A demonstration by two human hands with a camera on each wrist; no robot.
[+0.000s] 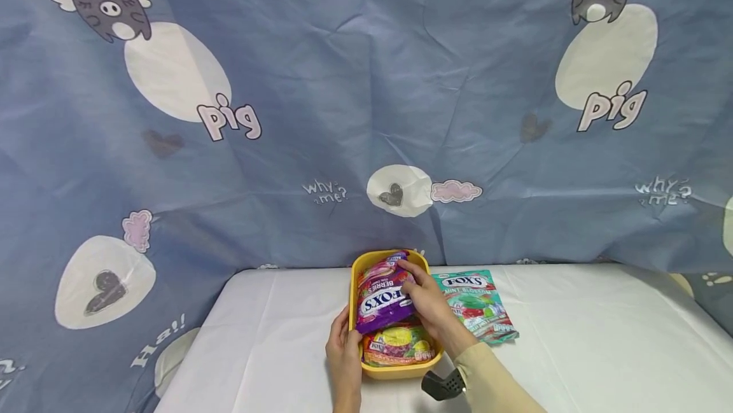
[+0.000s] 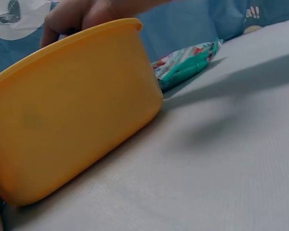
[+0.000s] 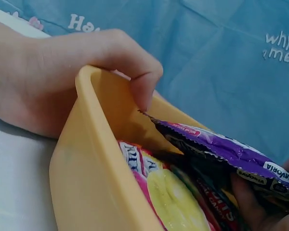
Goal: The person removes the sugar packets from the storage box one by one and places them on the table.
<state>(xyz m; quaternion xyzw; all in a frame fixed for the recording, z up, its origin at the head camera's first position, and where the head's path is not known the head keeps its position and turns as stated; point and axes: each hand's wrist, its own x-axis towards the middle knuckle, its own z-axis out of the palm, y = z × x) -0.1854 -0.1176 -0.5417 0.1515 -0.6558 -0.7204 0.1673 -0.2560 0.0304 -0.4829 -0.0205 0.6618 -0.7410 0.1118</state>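
Observation:
A yellow plastic tub (image 1: 395,373) stands on the white table. My left hand (image 1: 343,354) grips its left wall; in the right wrist view the thumb of that left hand (image 3: 82,67) bends over the rim and meets a corner of the purple candy bag (image 3: 231,151). With my right hand (image 1: 428,303) I hold this purple Fox's Berries bag (image 1: 380,295) by its right side, tilted inside the tub. Under it lies a candy bag with yellow fruit (image 1: 397,343), and the right wrist view shows part of another dark bag (image 3: 216,202).
To the right of the tub, a green Fox's Mint Blossom bag (image 1: 475,305) lies flat on the white tablecloth (image 1: 275,336). A blue curtain (image 1: 343,114) with pig prints hangs behind the table. A black strap piece (image 1: 443,385) sits by my right sleeve (image 1: 492,378).

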